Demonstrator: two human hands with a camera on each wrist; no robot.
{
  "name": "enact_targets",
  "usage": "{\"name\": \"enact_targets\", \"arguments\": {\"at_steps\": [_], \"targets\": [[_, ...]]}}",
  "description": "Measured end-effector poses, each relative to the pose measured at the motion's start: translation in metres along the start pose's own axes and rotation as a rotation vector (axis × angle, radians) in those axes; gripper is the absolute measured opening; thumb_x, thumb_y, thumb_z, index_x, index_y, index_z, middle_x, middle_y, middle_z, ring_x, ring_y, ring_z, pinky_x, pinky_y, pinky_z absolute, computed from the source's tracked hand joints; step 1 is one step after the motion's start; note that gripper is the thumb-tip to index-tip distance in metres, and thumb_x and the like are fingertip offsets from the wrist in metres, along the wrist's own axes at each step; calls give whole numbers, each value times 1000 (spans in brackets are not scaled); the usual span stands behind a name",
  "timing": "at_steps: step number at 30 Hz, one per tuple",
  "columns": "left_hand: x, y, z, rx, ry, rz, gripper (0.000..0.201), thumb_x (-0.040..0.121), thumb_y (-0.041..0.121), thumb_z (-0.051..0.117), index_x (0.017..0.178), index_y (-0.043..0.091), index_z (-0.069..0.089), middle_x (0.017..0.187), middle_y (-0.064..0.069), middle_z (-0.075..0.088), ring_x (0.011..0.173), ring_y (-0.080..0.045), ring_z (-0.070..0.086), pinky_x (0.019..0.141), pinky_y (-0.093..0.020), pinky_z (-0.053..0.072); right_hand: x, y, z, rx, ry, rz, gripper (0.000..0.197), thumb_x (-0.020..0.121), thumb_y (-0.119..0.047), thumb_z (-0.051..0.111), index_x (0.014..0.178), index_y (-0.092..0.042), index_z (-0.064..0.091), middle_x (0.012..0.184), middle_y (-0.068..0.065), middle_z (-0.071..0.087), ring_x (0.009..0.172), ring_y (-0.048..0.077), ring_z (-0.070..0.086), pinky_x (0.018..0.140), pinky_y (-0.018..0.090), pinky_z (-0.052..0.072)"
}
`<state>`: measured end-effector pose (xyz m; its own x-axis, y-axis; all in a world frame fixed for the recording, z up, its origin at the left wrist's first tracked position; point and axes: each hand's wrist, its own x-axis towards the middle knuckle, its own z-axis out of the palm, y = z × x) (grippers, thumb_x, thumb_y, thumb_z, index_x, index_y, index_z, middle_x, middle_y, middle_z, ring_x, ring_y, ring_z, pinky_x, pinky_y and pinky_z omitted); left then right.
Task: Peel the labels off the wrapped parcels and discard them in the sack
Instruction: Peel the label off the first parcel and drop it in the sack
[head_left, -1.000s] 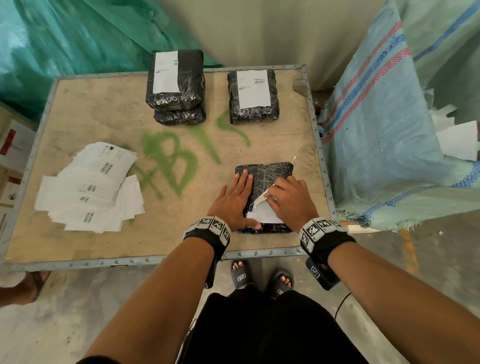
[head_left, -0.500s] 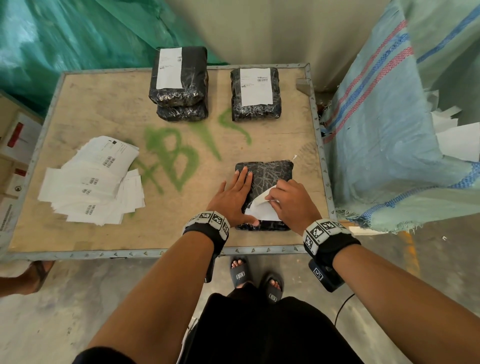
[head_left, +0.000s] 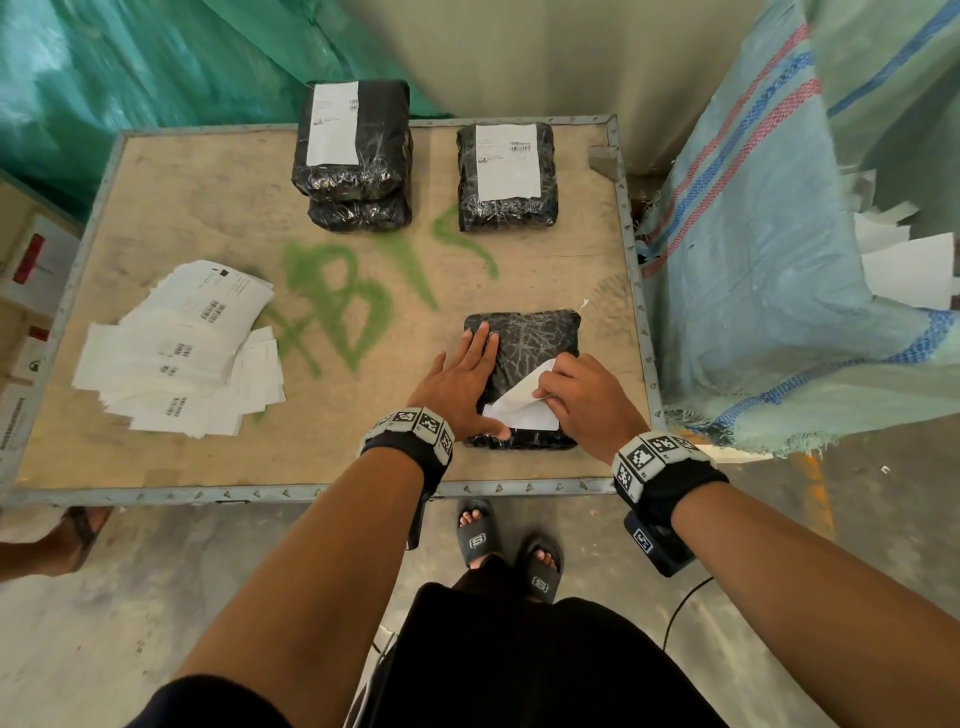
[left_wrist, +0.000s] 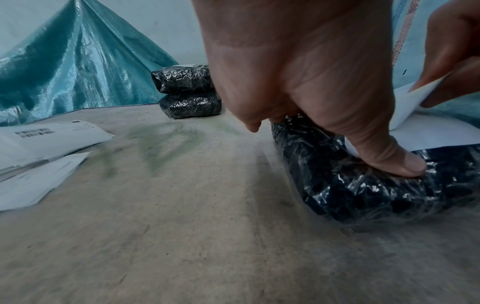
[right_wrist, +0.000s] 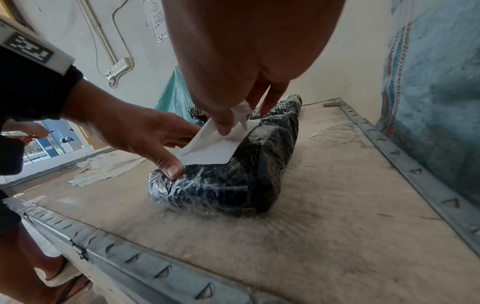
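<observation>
A black plastic-wrapped parcel (head_left: 535, 343) (left_wrist: 369, 185) (right_wrist: 233, 174) lies near the table's front right. My left hand (head_left: 462, 384) (left_wrist: 298, 82) presses flat on its left side, thumb at the near end. My right hand (head_left: 587, 400) (right_wrist: 241, 61) pinches the white label (head_left: 524, 402) (left_wrist: 420, 115) (right_wrist: 215, 144), whose far half is lifted and folded back while the near part still sticks to the wrap. Two stacked parcels (head_left: 356, 150) and a single parcel (head_left: 506, 176), each with a label on top, stand at the table's far edge. The blue woven sack (head_left: 769, 270) hangs right of the table.
A loose pile of white labels (head_left: 182, 353) lies on the left of the wooden table (head_left: 208, 208). The table has a metal rim (head_left: 636, 291). White paper (head_left: 909, 265) shows inside the sack. Another person's foot (head_left: 62, 540) stands on the floor at the left.
My right hand has drawn the label's far edge further toward me, baring more of the black wrap. The left hand stays pressed on the parcel.
</observation>
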<state>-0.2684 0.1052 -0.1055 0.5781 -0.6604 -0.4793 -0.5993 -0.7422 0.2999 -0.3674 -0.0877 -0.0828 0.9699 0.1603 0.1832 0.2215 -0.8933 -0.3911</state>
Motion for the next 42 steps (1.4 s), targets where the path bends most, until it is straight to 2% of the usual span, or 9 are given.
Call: {"name": "enact_targets", "arguments": {"at_steps": [12, 16, 18, 23, 27, 32, 35, 39, 42], "targets": [[-1, -1, 0, -17, 6, 3, 134, 74, 68, 72, 157, 16, -20, 162, 2, -31, 152, -21, -18, 124, -51, 5, -8, 5, -3, 38, -40, 14, 19, 80, 6, 72, 83, -10, 63, 84, 4, 54, 69, 23, 49, 58, 35, 45], [1, -1, 1, -25, 9, 5, 135, 73, 69, 73, 157, 17, -20, 162, 2, -30, 152, -21, -17, 124, -51, 6, -12, 3, -6, 52, -106, 46, 23, 82, 8, 63, 90, -14, 60, 97, 2, 53, 83, 23, 49, 71, 34, 47], [1, -1, 0, -23, 3, 3, 136, 73, 69, 73, 156, 17, -20, 162, 1, -31, 152, -22, -17, 124, -51, 5, -14, 1, -6, 97, -139, 91, 22, 82, 3, 60, 94, -17, 57, 105, 0, 47, 91, 21, 46, 76, 31, 47], [1, 4, -2, -7, -10, -17, 137, 73, 66, 75, 156, 15, -20, 162, 0, -31, 153, -24, -17, 124, -53, 5, -9, -1, -12, 191, -236, 234, 29, 78, -14, 66, 102, -21, 50, 115, -2, 30, 88, 14, 45, 68, 20, 42], [1, 7, -5, 11, 1, -30, 138, 71, 66, 77, 157, 13, -17, 163, -1, -28, 153, -24, -16, 124, -54, 5, -1, -7, -14, 222, -305, 281, 39, 76, -32, 65, 109, -23, 44, 113, -3, 39, 94, 17, 46, 77, 33, 48], [-2, 6, -3, -88, 40, 35, 137, 68, 64, 80, 158, 25, -14, 164, -2, -25, 153, -26, -16, 123, -53, 4, 5, -21, 0, 186, -200, 410, 47, 85, -60, 57, 110, -23, 42, 110, 0, 46, 87, 21, 51, 76, 41, 51], [-3, 4, 2, -137, 50, 48, 135, 66, 67, 79, 159, 27, -11, 164, -1, -27, 152, -24, -18, 122, -54, 4, 9, -26, 10, 183, -108, 503, 54, 85, -64, 59, 111, -21, 39, 109, 2, 49, 86, 24, 54, 74, 43, 52], [0, 1, 8, -141, 81, 38, 132, 69, 64, 79, 159, 27, -9, 164, 0, -26, 152, -23, -18, 122, -58, 10, 18, -31, 15, 69, -153, 612, 61, 77, -76, 56, 103, -22, 44, 108, 1, 47, 92, 23, 50, 77, 40, 49], [0, 2, 10, -106, 82, 21, 131, 69, 65, 78, 159, 27, -10, 164, -1, -27, 152, -23, -17, 122, -57, 10, 18, -30, 18, 70, -154, 647, 53, 75, -60, 72, 98, -23, 43, 108, 3, 46, 94, 26, 51, 78, 42, 50]]}}
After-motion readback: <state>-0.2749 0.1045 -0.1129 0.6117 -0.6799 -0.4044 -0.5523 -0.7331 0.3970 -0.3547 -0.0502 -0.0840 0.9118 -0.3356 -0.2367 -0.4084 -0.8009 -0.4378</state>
